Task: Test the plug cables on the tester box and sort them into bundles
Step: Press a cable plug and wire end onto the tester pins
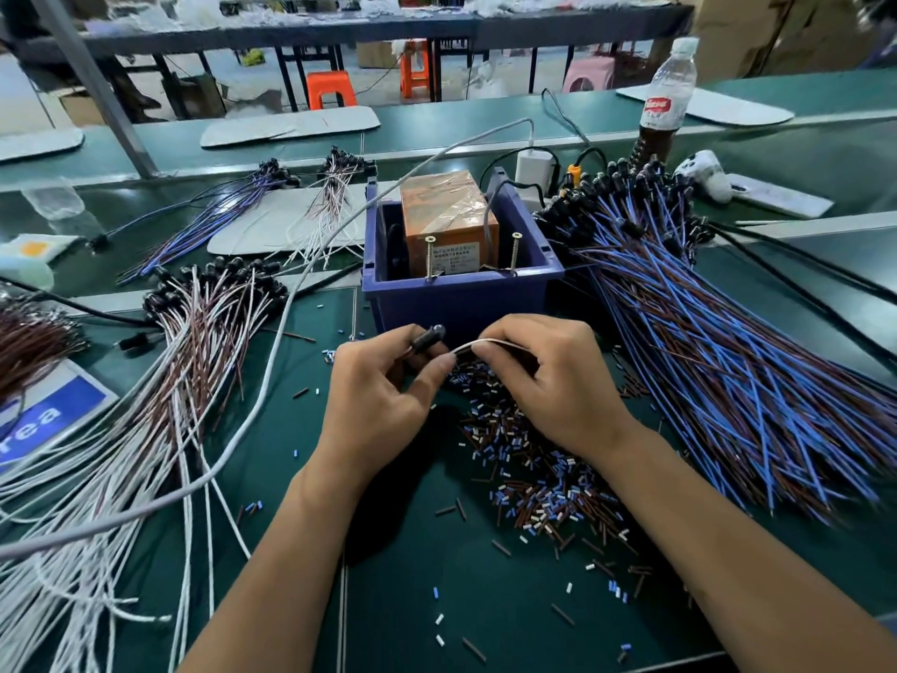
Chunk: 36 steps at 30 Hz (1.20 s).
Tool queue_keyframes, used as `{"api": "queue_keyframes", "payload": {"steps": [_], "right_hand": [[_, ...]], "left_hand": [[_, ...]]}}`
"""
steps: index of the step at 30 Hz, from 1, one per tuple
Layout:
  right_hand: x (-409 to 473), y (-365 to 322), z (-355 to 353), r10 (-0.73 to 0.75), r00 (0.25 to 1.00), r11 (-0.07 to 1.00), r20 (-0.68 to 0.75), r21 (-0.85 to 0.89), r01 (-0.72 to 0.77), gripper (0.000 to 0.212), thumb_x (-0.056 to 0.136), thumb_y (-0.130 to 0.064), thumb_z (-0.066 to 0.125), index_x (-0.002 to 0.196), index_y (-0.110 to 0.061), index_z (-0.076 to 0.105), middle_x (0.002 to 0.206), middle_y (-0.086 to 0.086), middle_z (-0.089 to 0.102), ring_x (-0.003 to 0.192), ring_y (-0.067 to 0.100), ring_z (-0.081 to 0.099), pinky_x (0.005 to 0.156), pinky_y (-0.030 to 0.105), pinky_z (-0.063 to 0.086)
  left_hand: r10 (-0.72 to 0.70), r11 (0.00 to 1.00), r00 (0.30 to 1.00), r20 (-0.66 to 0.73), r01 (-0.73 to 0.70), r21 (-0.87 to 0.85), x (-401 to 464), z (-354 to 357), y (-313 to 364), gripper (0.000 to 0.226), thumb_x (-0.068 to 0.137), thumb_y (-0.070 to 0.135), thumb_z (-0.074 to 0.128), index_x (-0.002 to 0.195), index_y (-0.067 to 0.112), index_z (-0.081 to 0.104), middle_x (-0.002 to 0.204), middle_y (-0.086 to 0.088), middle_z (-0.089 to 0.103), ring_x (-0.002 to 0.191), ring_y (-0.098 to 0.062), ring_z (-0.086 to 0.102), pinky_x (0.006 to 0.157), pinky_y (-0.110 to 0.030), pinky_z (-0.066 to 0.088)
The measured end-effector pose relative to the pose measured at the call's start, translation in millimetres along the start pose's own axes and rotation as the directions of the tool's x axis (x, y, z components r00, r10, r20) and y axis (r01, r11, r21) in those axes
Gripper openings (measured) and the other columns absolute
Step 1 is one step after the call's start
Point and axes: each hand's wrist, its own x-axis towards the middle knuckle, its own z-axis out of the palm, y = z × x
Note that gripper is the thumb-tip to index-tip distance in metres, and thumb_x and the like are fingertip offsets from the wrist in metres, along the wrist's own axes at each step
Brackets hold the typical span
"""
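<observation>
On the dark green tabletop (412,575), the left hand (383,405) has its fingers (439,369) curled round the black moulded plug end (427,338) of a single thin cable, and the right hand (548,381) pinches that cable's pale white-and-brown wire (485,343) between thumb and fingertips, just beside the left thumb. Both hands sit at 6 o'clock of the blue plastic bin (461,303), close to its front wall; the bin holds the orange tester box wrapped in clear tape (446,221), and two brass screws (429,257) stand upright at the bin's front rim. At 3 o'clock of the bin lies a large fanned bundle of blue and brown plug cables (728,357), its black plugs toward the far edge. At 9 o'clock lies a bundle of white and brown plug cables (194,357), trailing toward the near left corner, and two smaller bundles rest at 10 and 11 o'clock. A long grey cord (291,332) arcs across the left side. Under and below the right hand spreads a heap of short blue, white and brown insulation offcuts (543,478). A clear plastic bottle with a red label (665,99) stands at 1 o'clock.
</observation>
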Motion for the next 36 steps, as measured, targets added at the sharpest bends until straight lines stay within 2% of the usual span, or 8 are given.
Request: {"api": "queue_keyframes", "payload": {"steps": [11, 17, 20, 26, 29, 31, 33, 36], "right_hand": [[0, -1, -1, 0.053, 0.999, 0.997, -0.007, 0.052, -0.052, 0.014, 0.099, -0.022, 0.071, 0.091, -0.012, 0.075, 0.083, -0.009, 0.070, 0.079, 0.005, 0.065, 0.071, 0.029, 0.051], [0, -3, -3, 0.143, 0.987, 0.971, 0.069, 0.182, -0.153, 0.012, 0.099, -0.025, 0.071, 0.089, -0.019, 0.074, 0.071, -0.014, 0.064, 0.065, 0.009, 0.061, 0.059, 0.021, 0.042], [1, -5, -5, 0.194, 0.974, 0.938, 0.120, 0.267, -0.220, 0.014, 0.099, -0.024, 0.071, 0.086, -0.021, 0.072, 0.066, -0.011, 0.063, 0.059, 0.004, 0.054, 0.055, 0.026, 0.042], [3, 8, -21, 0.280, 0.952, 0.853, 0.123, 0.423, -0.306, 0.014, 0.098, -0.022, 0.072, 0.089, -0.013, 0.076, 0.063, 0.000, 0.063, 0.057, 0.006, 0.054, 0.056, 0.018, 0.042], [3, 12, -23, 0.308, 0.941, 0.746, 0.140, 0.578, -0.330, 0.012, 0.096, -0.023, 0.071, 0.102, -0.014, 0.075, 0.059, -0.005, 0.059, 0.052, 0.009, 0.047, 0.051, 0.016, 0.037], [4, 17, -29, 0.303, 0.935, 0.639, 0.184, 0.688, -0.342, 0.017, 0.094, -0.027, 0.074, 0.107, -0.016, 0.072, 0.057, -0.003, 0.052, 0.050, 0.013, 0.040, 0.047, 0.020, 0.031], [5, 22, -38, 0.250, 0.930, 0.468, 0.268, 0.808, -0.359, 0.023, 0.089, -0.031, 0.079, 0.105, -0.015, 0.072, 0.059, 0.004, 0.045, 0.050, 0.012, 0.035, 0.047, 0.024, 0.023], [5, 25, -51, 0.110, 0.934, 0.153, 0.339, 0.923, -0.353, 0.017, 0.089, -0.024, 0.077, 0.101, -0.012, 0.073, 0.070, 0.003, 0.060, 0.052, 0.010, 0.036, 0.047, 0.023, 0.023]], "left_hand": [[-0.065, 0.997, 0.998, 0.021, 0.066, -0.046, 0, -3, 5, 0.016, 0.089, 0.015, 0.070, 0.074, 0.016, 0.063, 0.057, 0.002, 0.050, 0.053, -0.011, 0.041, 0.051, -0.027, 0.033], [-0.163, 0.960, 0.985, 0.059, 0.172, -0.219, 3, -9, 4, 0.016, 0.087, 0.015, 0.067, 0.072, 0.011, 0.064, 0.057, -0.003, 0.043, 0.055, -0.010, 0.036, 0.054, -0.026, 0.028], [-0.270, 0.898, 0.958, 0.098, 0.287, -0.335, 4, -10, 5, 0.015, 0.083, 0.016, 0.067, 0.068, 0.015, 0.066, 0.055, 0.006, 0.042, 0.050, -0.008, 0.032, 0.048, -0.019, 0.027], [-0.380, 0.631, 0.891, 0.249, 0.447, -0.634, 9, -17, 0, 0.012, 0.082, 0.009, 0.057, 0.071, 0.009, 0.056, 0.051, 0.008, 0.038, 0.044, -0.007, 0.024, 0.047, -0.023, 0.012], [-0.352, 0.543, 0.868, 0.350, 0.494, -0.679, 9, -20, 0, 0.014, 0.086, 0.014, 0.053, 0.073, 0.011, 0.050, 0.054, 0.008, 0.028, 0.046, -0.008, 0.019, 0.050, -0.027, 0.008], [-0.332, 0.424, 0.848, 0.413, 0.525, -0.737, 9, -24, 1, 0.016, 0.089, 0.016, 0.052, 0.072, 0.014, 0.052, 0.057, 0.008, 0.023, 0.049, -0.008, 0.014, 0.049, -0.028, 0.007], [-0.309, 0.293, 0.846, 0.434, 0.519, -0.803, 10, -29, 1, 0.018, 0.091, 0.018, 0.051, 0.074, 0.016, 0.053, 0.058, 0.009, 0.019, 0.051, -0.008, 0.011, 0.048, -0.026, 0.009], [-0.280, 0.197, 0.864, 0.418, 0.477, -0.856, 10, -33, 1, 0.016, 0.095, 0.022, 0.048, 0.082, 0.015, 0.055, 0.062, 0.009, 0.017, 0.052, -0.007, 0.013, 0.045, -0.021, 0.015]]}}
